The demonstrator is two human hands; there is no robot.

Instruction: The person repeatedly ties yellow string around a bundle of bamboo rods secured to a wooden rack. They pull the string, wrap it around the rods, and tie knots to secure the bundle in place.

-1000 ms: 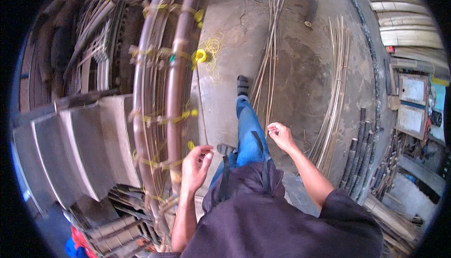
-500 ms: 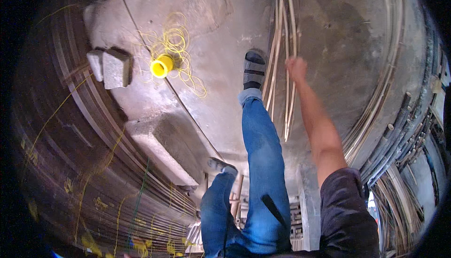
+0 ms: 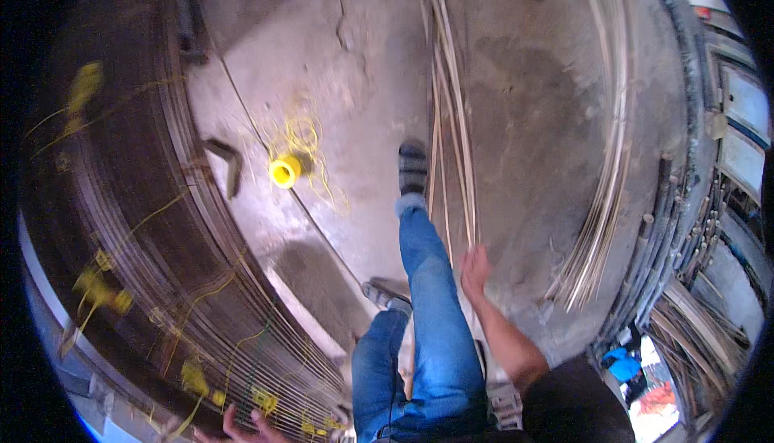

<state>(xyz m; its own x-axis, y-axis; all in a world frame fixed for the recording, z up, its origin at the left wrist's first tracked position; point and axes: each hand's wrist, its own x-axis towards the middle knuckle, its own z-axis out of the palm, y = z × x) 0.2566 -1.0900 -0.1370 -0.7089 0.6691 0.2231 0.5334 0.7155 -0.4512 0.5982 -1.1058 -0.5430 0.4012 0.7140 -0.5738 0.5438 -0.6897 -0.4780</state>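
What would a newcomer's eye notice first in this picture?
The bright yellow, hollow round roll probably comes first, on the grey concrete floor left of centre, with loose yellow string beside it. Next come the blue denim-clad legs at lower centre and the long, dark-brown strips curving along the left side.

1. Concrete floor (image 3: 532,193): matt, rough, cracked.
2. Yellow spool (image 3: 278,172): smooth, glossy plastic.
3. Jeans (image 3: 433,290): matt blue denim.
4. Long strips (image 3: 451,60): matt, probably split bamboo, though blur softens their grain.

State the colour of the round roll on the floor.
The round roll is bright yellow, best seen in the head view.
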